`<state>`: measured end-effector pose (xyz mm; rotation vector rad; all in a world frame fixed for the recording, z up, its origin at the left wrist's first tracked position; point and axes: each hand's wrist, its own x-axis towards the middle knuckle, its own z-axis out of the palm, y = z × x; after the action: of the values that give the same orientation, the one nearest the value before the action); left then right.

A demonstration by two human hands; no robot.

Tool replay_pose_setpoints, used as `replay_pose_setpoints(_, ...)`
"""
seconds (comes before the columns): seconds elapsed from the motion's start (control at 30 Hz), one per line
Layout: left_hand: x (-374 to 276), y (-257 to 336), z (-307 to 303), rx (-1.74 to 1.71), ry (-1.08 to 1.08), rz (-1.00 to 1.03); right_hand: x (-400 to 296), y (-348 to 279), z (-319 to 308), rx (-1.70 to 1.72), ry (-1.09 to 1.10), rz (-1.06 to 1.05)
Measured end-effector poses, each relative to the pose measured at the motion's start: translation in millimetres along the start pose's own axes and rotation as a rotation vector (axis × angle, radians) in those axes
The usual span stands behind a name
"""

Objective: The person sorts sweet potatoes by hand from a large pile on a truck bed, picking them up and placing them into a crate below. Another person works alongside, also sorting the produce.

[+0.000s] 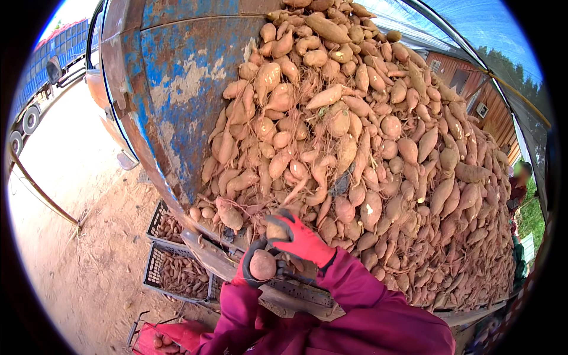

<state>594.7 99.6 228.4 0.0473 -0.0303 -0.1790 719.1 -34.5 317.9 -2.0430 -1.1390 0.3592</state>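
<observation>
My left hand [254, 262], in a red and dark grey work glove, holds a round sweet potato [262, 265] near the wooden edge of the truck bed. Just above it and to the right, my right hand [295, 235], gloved the same way, grips another sweet potato [276, 231] between thumb and fingers. Beyond both hands rises a large heap of sweet potatoes [390, 151], many with thin roots still attached. One with long roots [230, 215] lies at the heap's near edge, left of my right hand.
A rusty blue metal panel [191, 88] bounds the heap on the left. Below it, black plastic crates [153, 270] hold small sweet potatoes on the dirt ground. A red bag [186, 333] with sweet potatoes lies at lower left. A person [519, 186] stands at far right.
</observation>
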Motion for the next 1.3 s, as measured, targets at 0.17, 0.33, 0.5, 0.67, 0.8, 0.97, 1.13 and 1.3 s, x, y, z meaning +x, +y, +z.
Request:
replay_pose_setpoints(0.17, 2.3, -2.3, -26.0, 0.211, -0.037, -0.033, -18.2, 6.0, -5.1, 0.518, 0.147, 0.069)
replay_pose_setpoints(0.33, -8.7, 3.8, -12.6, 0.564, -0.053, -0.224, -11.4, 13.1, -17.2, 0.669, -0.150, 0.227)
replay_pose_setpoints(0.5, -12.8, -11.3, -31.7, 0.432, -0.062, -0.402, 3.1, 49.4, 12.1, 0.310, -0.307, 0.111)
replay_pose_setpoints(0.67, -7.0, -23.6, -66.5, 0.366, 0.044, -0.587, 18.7, 20.7, 0.5, -0.936, -0.140, -0.306)
replay_pose_setpoints(0.8, -8.1, -26.6, -57.7, 0.412, -0.041, -0.528, 80.7, 8.8, -38.5, -1.116, -0.415, 0.049)
replay_pose_setpoints(0.97, -38.3, -23.3, -73.0, 0.191, -0.198, -0.242, 131.1, -60.8, -154.3, -0.952, 0.324, 0.186)
replay_pose_setpoints(1.13, -8.6, -33.1, -69.1, 0.100, 0.010, -0.114, 147.0, 13.5, -210.8, -0.780, 0.544, 0.581)
replay_pose_setpoints(1.3, -14.6, -19.1, -37.1, -0.189, -0.152, -0.024, 116.2, -12.8, -175.5, -0.566, 0.410, 0.448)
